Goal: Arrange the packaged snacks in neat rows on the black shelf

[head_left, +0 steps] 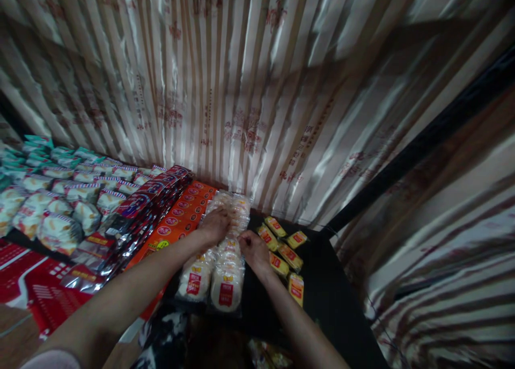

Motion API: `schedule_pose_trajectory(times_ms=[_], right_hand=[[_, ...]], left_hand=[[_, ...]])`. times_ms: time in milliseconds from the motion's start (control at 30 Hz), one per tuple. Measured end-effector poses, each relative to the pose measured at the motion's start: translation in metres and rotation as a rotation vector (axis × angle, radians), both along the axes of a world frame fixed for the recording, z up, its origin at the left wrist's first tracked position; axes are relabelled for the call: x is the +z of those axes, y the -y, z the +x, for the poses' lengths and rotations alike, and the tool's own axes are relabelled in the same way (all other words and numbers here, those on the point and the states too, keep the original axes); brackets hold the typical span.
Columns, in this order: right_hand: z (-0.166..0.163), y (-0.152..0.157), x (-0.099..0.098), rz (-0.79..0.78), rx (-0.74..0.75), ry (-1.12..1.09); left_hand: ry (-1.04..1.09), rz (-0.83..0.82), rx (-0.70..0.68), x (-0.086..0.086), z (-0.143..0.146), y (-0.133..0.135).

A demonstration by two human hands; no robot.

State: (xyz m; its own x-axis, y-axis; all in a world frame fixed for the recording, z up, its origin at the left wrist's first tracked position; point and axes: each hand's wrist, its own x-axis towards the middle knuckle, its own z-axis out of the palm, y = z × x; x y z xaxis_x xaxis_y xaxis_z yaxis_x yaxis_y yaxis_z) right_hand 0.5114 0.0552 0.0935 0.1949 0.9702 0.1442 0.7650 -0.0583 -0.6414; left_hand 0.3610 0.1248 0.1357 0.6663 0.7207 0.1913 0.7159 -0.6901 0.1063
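Two rows of flat, pale rounds in clear wrappers with red labels (226, 293) lie overlapping on a black tabletop. My left hand (216, 225) reaches over the far part of the left row, its fingers curled down onto a wrapped pastry. At the outer edge of the right row, my right hand (254, 249) has its fingers bent and pinched together on a wrapped pastry's plastic. The exact contact of both hands' fingertips is blurred. Just right of my right hand lie several small yellow packets (289, 257).
Left of the rows are an orange printed sheet of packs (177, 219), stacked dark red packets (151, 197) and many white snack bags (60, 232). A pleated, printed curtain (241, 90) hangs behind. A black pole (402, 149) slants up at right from the black table (338, 304).
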Motion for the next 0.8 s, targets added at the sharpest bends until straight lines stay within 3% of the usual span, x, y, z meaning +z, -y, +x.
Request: schedule_pose_trajectory(times_ms=[267,467,800], right_hand=[[-0.001,0.0,-0.002,0.022,-0.019,-0.036],[0.007,0.008,-0.007,0.097,-0.039,-0.175],[0.011,0.019,0.006,-0.126,0.113,-0.127]], left_hand=[[0.02,0.081,-0.135,-0.006,-0.014,0.012],[-0.018,0.105,-0.058,-0.011,-0.006,0.016],[-0.025,0.041,0.015,-0.002,-0.003,0.023]])
